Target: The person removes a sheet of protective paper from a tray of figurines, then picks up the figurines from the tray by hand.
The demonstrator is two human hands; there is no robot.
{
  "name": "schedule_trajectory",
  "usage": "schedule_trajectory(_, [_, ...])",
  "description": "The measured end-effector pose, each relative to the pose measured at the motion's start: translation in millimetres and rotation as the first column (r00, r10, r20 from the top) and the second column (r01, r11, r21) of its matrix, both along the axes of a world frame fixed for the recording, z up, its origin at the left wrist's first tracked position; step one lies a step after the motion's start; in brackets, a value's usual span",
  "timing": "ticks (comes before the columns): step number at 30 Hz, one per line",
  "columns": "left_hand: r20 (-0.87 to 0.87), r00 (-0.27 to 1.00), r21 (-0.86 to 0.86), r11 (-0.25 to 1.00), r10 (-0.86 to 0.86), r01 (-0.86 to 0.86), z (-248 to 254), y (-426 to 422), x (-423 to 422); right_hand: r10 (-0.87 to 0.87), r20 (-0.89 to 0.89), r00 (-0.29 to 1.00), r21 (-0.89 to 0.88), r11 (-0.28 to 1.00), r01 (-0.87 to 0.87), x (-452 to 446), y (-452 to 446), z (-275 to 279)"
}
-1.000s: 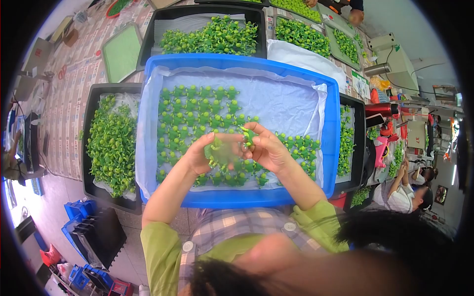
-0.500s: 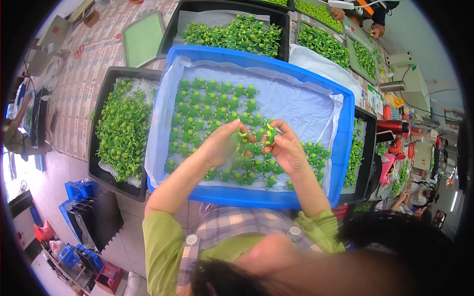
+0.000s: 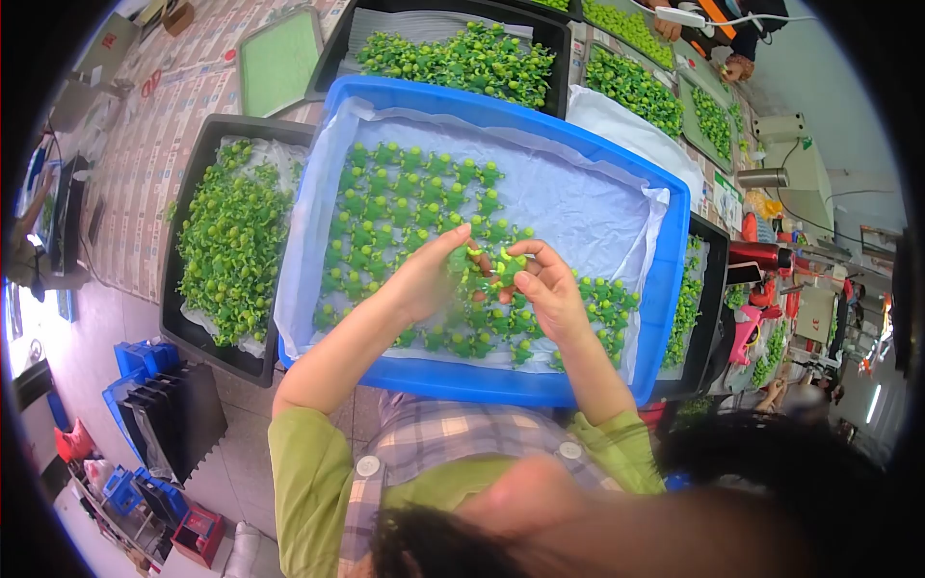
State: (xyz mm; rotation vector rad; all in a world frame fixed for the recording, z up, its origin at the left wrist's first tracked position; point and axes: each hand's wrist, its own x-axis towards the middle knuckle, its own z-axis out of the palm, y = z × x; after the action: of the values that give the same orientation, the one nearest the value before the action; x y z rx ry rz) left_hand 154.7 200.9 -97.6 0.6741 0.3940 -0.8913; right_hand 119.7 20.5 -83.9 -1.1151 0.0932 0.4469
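Both hands are over a blue tray [image 3: 462,379] lined with white sheeting, where small green pieces with round light-green tops stand in rows. My left hand [image 3: 436,270] has its fingers curled around small green pieces at its fingertips. Close beside it, my right hand [image 3: 547,285] pinches a green piece [image 3: 514,267] between thumb and fingers. The fingertips of the two hands nearly meet. Some fingers are partly hidden behind the green pieces.
A black tray [image 3: 268,371] heaped with green pieces stands left. Another black tray [image 3: 562,60] is behind, and a third [image 3: 711,318] lies right. A green tray [image 3: 279,63] is at the back left. Another person's hand [image 3: 737,67] shows at the upper right.
The view has shifted, so the blue tray appears further right and tilted. My right hand has come closer to my left, with a green piece still at its fingertips.
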Motion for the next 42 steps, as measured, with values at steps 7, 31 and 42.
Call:
schedule_trajectory(7, [0.069,0.996,-0.012,0.998,-0.06,0.061,-3,-1,-3,0.02,-0.071,0.997,0.006,1.0,-0.02,0,0,3])
schedule_trajectory(31, [0.156,0.983,-0.088,0.99,-0.097,0.111,-4,11,3,-0.217,0.019,0.976,0.078,0.973,0.215,-2,0,-12])
schedule_trajectory(42, [0.258,0.962,-0.169,0.977,-0.086,0.132,-5,12,-1,-0.182,0.223,0.958,-0.159,0.963,0.219,-8,9,-6])
